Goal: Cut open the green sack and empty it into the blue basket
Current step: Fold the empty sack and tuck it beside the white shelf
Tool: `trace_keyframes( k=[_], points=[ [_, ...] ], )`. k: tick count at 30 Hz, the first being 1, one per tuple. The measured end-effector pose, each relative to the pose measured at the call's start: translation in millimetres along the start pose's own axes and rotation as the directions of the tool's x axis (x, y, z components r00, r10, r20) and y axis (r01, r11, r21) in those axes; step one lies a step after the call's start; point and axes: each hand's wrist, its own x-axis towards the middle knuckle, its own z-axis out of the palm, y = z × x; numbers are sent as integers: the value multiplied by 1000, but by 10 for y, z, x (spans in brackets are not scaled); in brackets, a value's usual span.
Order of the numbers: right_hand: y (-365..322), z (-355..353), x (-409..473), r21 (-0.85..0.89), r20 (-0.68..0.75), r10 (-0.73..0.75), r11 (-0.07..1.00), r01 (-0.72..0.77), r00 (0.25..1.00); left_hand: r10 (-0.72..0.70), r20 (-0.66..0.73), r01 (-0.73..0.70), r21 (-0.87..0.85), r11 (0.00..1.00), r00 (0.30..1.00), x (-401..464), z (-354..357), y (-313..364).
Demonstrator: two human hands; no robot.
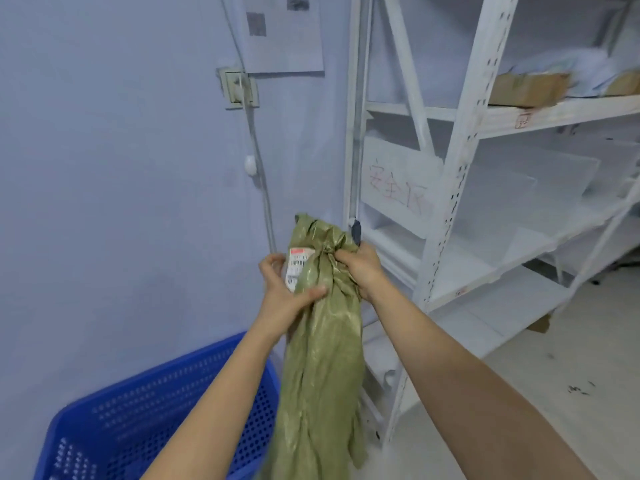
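The green sack [323, 358] hangs limp and crumpled in front of me, its top bunched, with a white barcode label [298, 266] near the top. My left hand [285, 292] grips the sack at the label. My right hand [362, 268] clutches the bunched top from the right; a dark handle-like thing [356, 232] sticks up behind it, and I cannot tell whether the hand holds it. The blue basket [104, 403], perforated plastic, stands on the floor at lower left, under my left forearm. The sack's lower end hangs beside the basket's right rim.
A white metal shelf rack [446, 209] stands close on the right, with cardboard boxes [526, 88] on an upper shelf. The wall ahead carries a socket [239, 88] with a cable running down, and a paper notice [284, 32]. Pale floor lies at the lower right.
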Motion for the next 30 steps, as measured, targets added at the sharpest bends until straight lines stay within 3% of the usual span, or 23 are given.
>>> trace_keyframes(
  k=[1, 3, 5, 6, 7, 8, 9, 10, 12, 14, 17, 20, 21, 23, 26, 28, 30],
  points=[
    [-37, -100, 164, 37, -39, 1, 999, 1, 999, 63, -95, -39, 231, 972, 994, 14, 136, -142],
    [-131, -269, 479, 103, -90, -26, 994, 35, 996, 290, -239, -108, 570, 815, 926, -26, 426, -422],
    [-215, -370, 752, 188, -80, -28, 981, 43, 996, 401, -179, -176, 690, 702, 898, -47, 692, -682],
    [-224, -384, 868, 238, -50, -3, 971, 15, 999, 361, -150, -179, 658, 732, 921, -28, 792, -809],
    [-216, -380, 957, 272, -7, 44, 961, -40, 999, 239, -172, -117, 522, 845, 956, 48, 842, -919],
    [-183, -366, 1035, 290, 50, 106, 950, -116, 993, 44, -239, 19, 253, 967, 970, 175, 865, -960],
    [-123, -348, 1112, 279, 113, 179, 938, -204, 977, -196, -267, 173, -109, 979, 943, 328, 856, -985],
    [-48, -328, 1196, 259, 186, 242, 923, -285, 952, -390, -223, 268, -432, 861, 893, 488, 833, -999],
    [121, -295, 1353, 175, 347, 355, 885, -432, 868, -517, -74, 309, -727, 613, 853, 792, 694, -1125],
    [304, -268, 1516, 62, 486, 442, 843, -534, 754, -510, -11, 273, -835, 477, 860, 1058, 531, -1296],
    [580, -199, 1753, -156, 549, 570, 789, -594, 612, -483, 158, 321, -906, 277, 861, 1400, 346, -1468],
    [869, -99, 2077, -270, 509, 648, 745, -609, 567, -423, 325, 483, -803, 349, 846, 1773, 328, -1540],
    [908, -68, 2171, -303, 464, 670, 734, -608, 579, -425, 373, 538, -749, 387, 825, 1906, 326, -1599],
    [1047, -18, 2357, -326, 337, 654, 756, -568, 678, -495, 426, 642, -626, 443, 757, 2105, 320, -1741],
    [1363, 23, 2629, -476, 211, 504, 802, -362, 838, -588, 405, 712, -452, 537, 700, 2338, 289, -2006],
    [1667, 23, 2753, -454, 205, 465, 825, -337, 861, -634, 332, 711, -420, 564, 699, 2418, 336, -2168],
    [1894, -52, 2831, -296, 184, 537, 829, -474, 824, -670, 263, 714, -369, 595, 694, 2436, 404, -2281]
  ],
)
